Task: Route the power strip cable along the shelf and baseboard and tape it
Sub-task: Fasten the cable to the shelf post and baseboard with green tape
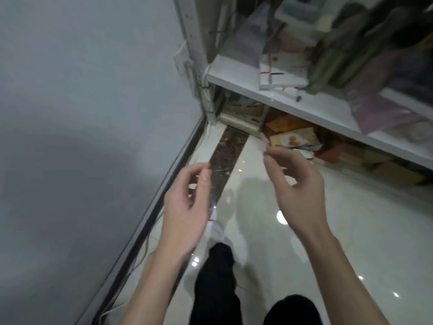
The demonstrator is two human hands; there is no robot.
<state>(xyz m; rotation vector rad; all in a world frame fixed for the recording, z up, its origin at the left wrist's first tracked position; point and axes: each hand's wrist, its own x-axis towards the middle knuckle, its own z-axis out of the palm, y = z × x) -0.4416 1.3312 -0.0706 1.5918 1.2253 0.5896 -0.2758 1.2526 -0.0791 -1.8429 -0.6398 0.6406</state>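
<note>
At the floor's left edge, where it meets the grey wall [70, 90], a pale cable [145, 247] lies loose along the dark baseboard [161, 200]. No tape can be made out on it, so that stretch is judged still to be fastened. Further cabling is bundled down the shelf's left upright [202, 90] in the back corner.

The left hand [185, 207] is held above the baseboard, thumb and forefinger pressed together in a pinch, the other fingers loosely curled. The right hand [297, 184] is raised level with it, its thumb and fingertips likewise pinched. Between the two pinches a strip of clear tape [264, 146] is only faintly seen. It is judged to be drawn taut so that it does not fold onto itself before it is pressed over the cable. A dark trouser leg [215, 277] is seen below the hands.

On the white shelf [293, 99], near its left end, a white box with red and blue lines [281, 71] is laid flat, with green and pink bundles stacked to its right; these are too blurred to name. Under the shelf board, orange and cream packets [290, 134] are heaped on the floor beside a cream case [239, 120], what it holds not being visible.
</note>
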